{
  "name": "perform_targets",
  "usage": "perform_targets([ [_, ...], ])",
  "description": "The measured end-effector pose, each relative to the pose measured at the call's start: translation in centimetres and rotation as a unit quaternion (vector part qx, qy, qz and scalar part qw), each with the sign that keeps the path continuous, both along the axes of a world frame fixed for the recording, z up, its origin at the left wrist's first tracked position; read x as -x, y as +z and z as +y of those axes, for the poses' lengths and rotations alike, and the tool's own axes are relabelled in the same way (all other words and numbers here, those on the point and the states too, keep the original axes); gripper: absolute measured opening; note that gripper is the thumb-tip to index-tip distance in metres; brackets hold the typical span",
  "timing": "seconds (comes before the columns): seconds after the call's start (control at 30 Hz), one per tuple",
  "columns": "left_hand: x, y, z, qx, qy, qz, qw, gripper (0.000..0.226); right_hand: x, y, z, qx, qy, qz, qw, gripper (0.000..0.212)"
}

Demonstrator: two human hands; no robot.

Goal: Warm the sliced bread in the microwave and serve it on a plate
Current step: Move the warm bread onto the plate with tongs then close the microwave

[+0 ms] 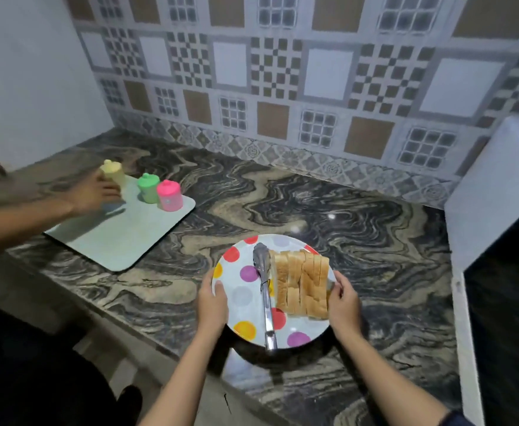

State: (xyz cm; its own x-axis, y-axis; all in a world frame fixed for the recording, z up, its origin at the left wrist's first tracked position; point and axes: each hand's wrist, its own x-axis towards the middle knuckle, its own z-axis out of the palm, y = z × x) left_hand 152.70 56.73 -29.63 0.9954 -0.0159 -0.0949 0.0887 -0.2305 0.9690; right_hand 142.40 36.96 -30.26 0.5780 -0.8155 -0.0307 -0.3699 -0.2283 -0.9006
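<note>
A white plate with coloured dots (243,298) is held above the marbled counter, casting a shadow below it. Several slices of bread (301,282) stand in a row on its right half. Metal tongs (266,295) lie lengthwise down the plate's middle, left of the bread. My left hand (213,304) grips the plate's left rim, thumb on top. My right hand (344,304) grips the right rim beside the bread. The white microwave (495,235) stands at the right, its dark door (510,318) facing left.
At the back left, a pale tray (129,232) carries a yellow (113,173), a green (148,188) and a pink lidded cup (169,195). Another person's arm reaches in from the left, their hand (98,193) at the yellow cup. A patterned tile wall runs behind.
</note>
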Motion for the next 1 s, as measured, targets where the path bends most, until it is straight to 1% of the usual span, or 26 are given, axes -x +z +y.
perform_targets([
  [0.13,-2.9,-0.6,-3.1,-0.025,-0.088,-0.017,0.996,0.035,-0.5,-1.1,-1.8,0.016,-0.075,0.042,0.996,0.032],
  [0.27,-4.6,-1.3,-5.3,-0.072,-0.161,-0.018,0.984,0.035,-0.4,-1.3,-2.7,-0.004,-0.139,0.025,0.99,0.026],
  [0.37,-5.5,-1.0,-6.4,-0.118,-0.199,-0.03,0.972,0.035,-0.4,-1.8,-3.0,-0.001,-0.165,0.026,0.986,0.026],
  [0.5,-6.4,-1.2,-7.1,-0.155,-0.235,-0.051,0.958,0.034,-0.3,-2.2,-3.1,-0.004,-0.182,0.051,0.982,0.028],
  [0.67,-6.8,-1.7,-7.3,-0.151,-0.272,-0.088,0.946,0.034,0.5,-1.7,-2.8,0.012,-0.188,0.084,0.979,0.03],
  [0.83,-6.7,-2.3,-7.0,-0.161,-0.274,-0.076,0.945,0.034,1.3,-1.7,-2.2,0.034,-0.175,0.099,0.979,0.031],
  [0.97,-5.9,-2.5,-6.3,-0.176,-0.273,-0.084,0.942,0.033,2.0,-1.1,-1.5,0.009,-0.164,0.128,0.978,0.042],
  [1.0,-5.6,-2.5,-6.1,-0.176,-0.272,-0.091,0.942,0.036,2.2,-1.0,-1.3,0.002,-0.16,0.131,0.978,0.045],
])
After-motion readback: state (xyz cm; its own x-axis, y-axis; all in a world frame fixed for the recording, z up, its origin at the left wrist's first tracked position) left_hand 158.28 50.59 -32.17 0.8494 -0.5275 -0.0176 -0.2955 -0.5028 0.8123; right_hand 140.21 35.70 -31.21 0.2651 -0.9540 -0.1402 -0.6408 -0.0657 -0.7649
